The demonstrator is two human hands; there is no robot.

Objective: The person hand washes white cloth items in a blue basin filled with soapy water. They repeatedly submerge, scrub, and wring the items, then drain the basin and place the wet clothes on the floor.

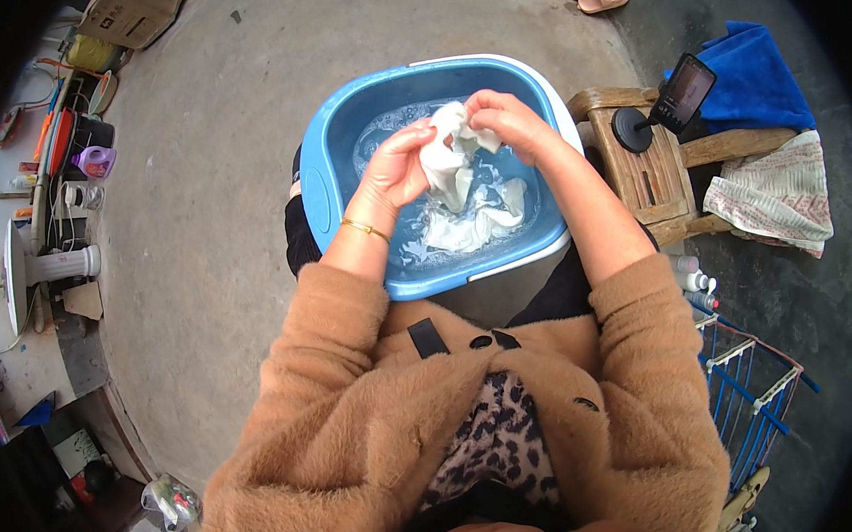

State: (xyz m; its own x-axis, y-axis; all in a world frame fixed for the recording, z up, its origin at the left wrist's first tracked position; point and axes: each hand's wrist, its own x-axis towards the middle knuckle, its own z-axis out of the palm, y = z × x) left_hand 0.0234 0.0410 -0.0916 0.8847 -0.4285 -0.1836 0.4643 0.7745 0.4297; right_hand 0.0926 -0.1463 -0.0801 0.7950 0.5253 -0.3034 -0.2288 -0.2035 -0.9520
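Note:
A blue plastic basin (321, 186) with white side handles stands before me, holding sudsy water (406, 118). Above the water, both hands grip a wet white cloth (447, 161). My left hand (399, 162), with a gold bracelet at the wrist, has its thumb and fingers on the cloth's left side. The fingers of my right hand (508, 125) pinch its upper right part. White fabric (480, 222) also lies in the water below; whether it is the same piece cannot be made out.
On my right stands a wooden chair (640, 169) bearing a phone (687, 93) on a stand, a blue towel (755, 81) and a patterned cloth (774, 192). Bottles (696, 281) and a blue drying rack (748, 384) are nearer me. Far left are a pedestal washbasin (60, 264) and a cardboard box (131, 3).

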